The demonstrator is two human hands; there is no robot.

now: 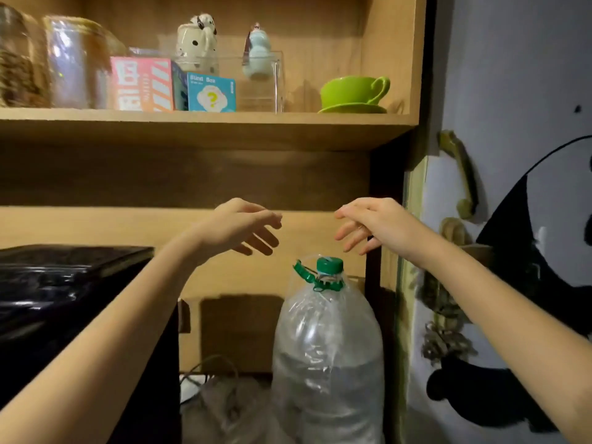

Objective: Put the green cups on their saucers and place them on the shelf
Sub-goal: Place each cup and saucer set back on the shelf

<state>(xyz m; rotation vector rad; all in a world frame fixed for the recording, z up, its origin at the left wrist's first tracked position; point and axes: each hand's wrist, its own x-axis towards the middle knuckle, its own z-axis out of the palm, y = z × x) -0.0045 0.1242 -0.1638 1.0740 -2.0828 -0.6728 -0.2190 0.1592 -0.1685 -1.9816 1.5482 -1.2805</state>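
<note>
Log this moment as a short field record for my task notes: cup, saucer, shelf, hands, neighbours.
cup: glossy green ceramic cup, upright, handle to the right
saucer: matching green saucer, under the cup
shelf: wooden upper shelf, cup set at its right end
left hand: open, empty, below the shelf
right hand: open, empty, below the shelf
neighbours: clear plastic box left of the cup; large clear water bottle with green cap below

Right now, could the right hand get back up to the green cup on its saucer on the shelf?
Probably yes: the empty right hand hangs below the green cup, with nothing between them.
</note>
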